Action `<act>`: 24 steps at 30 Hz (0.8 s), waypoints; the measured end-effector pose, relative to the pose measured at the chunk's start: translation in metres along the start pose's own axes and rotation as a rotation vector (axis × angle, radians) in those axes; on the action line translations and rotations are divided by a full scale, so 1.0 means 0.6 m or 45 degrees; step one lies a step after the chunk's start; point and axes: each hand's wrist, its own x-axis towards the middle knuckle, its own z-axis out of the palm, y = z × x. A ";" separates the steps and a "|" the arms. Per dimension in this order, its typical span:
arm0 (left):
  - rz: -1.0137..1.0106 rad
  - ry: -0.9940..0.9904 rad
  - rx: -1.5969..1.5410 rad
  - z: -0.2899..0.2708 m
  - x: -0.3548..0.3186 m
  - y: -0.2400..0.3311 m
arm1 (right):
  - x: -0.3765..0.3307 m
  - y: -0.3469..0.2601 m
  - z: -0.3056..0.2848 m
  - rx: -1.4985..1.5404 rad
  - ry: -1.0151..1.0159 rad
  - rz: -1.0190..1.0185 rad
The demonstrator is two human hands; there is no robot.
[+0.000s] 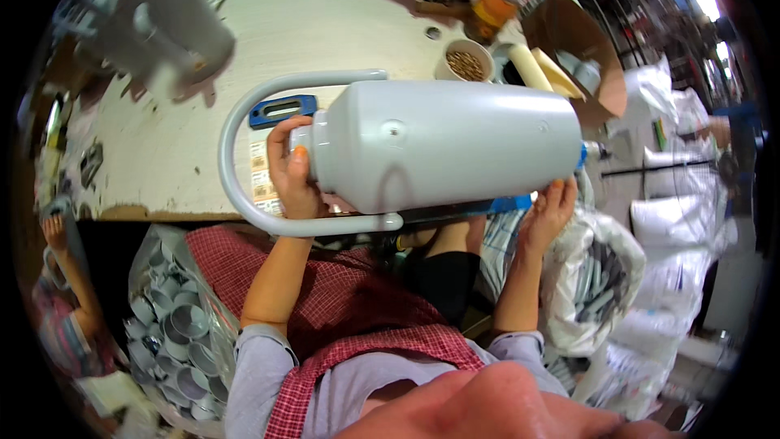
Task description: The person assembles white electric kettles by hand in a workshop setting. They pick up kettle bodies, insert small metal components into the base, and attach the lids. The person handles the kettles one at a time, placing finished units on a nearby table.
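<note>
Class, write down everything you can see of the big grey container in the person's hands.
The container is smooth, light grey and plastic-looking, with a sloping shoulder, a narrower neck and small round marks on it. It is held sideways, neck to the left, over the near edge of the table. A U-shaped grey tube loops around the neck end. The left hand grips the neck; the right hand touches the other end.

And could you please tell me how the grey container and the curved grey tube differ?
Shape: the grey container has a broad body narrowing to a neck, while the curved grey tube is slim and bent into a U.
Handling: the left hand grips the container's neck and the right hand touches its other end; no fingers close around the tube.
Both are light grey and smooth.
</note>
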 end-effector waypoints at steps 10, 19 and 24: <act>0.008 -0.175 0.478 -0.089 0.014 -0.044 | -0.032 -0.105 -0.086 -0.859 -0.345 -0.434; 0.078 -0.058 0.364 -0.062 0.019 -0.023 | 0.131 -0.067 -0.568 -2.219 -0.458 0.341; -0.157 -0.089 0.154 -0.135 0.048 -0.058 | 0.162 -0.032 -0.589 -2.130 -0.511 0.470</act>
